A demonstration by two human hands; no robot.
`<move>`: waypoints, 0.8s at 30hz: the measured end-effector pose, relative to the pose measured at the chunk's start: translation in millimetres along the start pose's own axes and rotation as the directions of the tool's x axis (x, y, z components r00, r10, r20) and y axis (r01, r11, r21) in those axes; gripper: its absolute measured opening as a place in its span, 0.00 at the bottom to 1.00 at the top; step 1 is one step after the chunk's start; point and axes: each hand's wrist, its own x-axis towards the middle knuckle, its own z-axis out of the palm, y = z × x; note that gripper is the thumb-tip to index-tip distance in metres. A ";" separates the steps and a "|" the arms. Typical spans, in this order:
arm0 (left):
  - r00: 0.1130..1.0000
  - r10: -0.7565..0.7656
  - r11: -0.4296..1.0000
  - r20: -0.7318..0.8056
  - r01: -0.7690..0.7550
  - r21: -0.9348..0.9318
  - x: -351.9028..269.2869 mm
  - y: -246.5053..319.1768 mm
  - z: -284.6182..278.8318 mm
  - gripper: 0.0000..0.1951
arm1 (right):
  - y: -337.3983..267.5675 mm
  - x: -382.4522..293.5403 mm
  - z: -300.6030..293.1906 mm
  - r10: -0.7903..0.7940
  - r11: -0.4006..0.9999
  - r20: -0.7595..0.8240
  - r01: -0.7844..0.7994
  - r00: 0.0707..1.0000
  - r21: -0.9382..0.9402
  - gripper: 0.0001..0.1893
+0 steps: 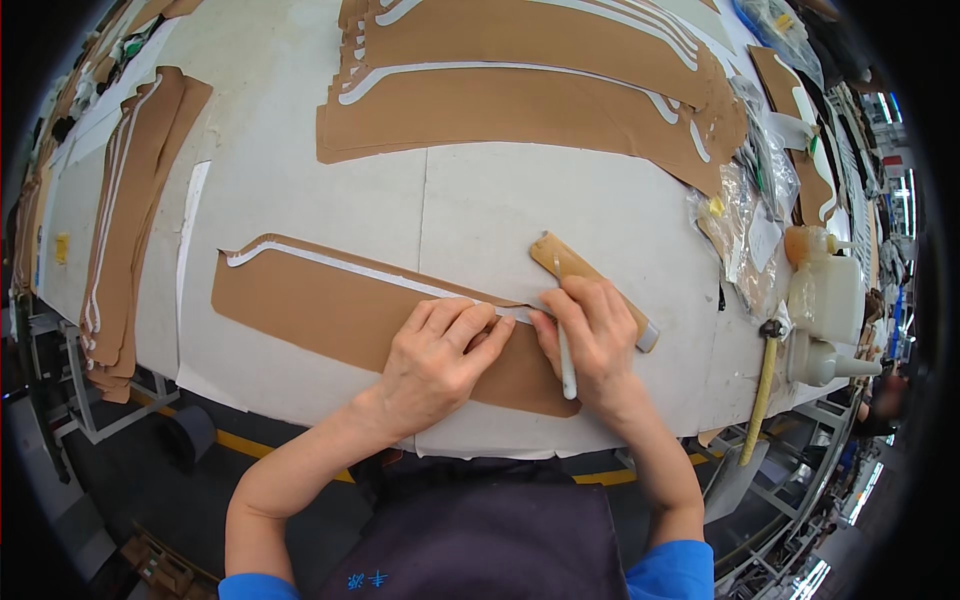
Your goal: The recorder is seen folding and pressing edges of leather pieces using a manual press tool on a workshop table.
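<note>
A brown leather-like panel [315,292] lies slanted on the table before me, with a white tape strip [360,265] along its upper edge. Part of that edge is turned up over the tape near my fingers. My left hand [442,352] rests on the panel, thumb and forefinger pinched together at the taped edge. In my right hand [596,330] is a slim tool with a white handle [568,367], its thin metal end pointing away from me. The right thumb and forefinger also touch the panel's edge. Beside that hand lies a flat wooden tool [574,259] with a metal end.
Overlapping taped brown panels [487,105] cover the table's far side. Another stack [142,202] hangs over the left edge. At right are clear plastic bags [750,225], a white plastic bottle [836,300], a lying nozzle bottle [817,364] and a yellow-handled brush [761,397].
</note>
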 end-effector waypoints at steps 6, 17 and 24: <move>0.988 -0.151 0.974 -0.001 0.149 -0.173 5.2 -2.5 -4.8 0.20 | -0.7 -9.7 -6.0 -0.050 0.995 0.001 0.050 0.999 -0.092 0.16; 0.997 -0.025 0.983 0.067 0.037 -0.182 27.6 -22.8 4.0 0.19 | -1.0 -6.5 2.5 -0.102 0.983 0.034 0.106 0.994 -0.152 0.15; 1.000 0.015 0.999 0.007 -0.015 -0.034 19.4 -6.9 1.4 0.18 | 4.2 -7.7 -0.9 -0.117 0.986 0.063 0.124 0.991 -0.108 0.16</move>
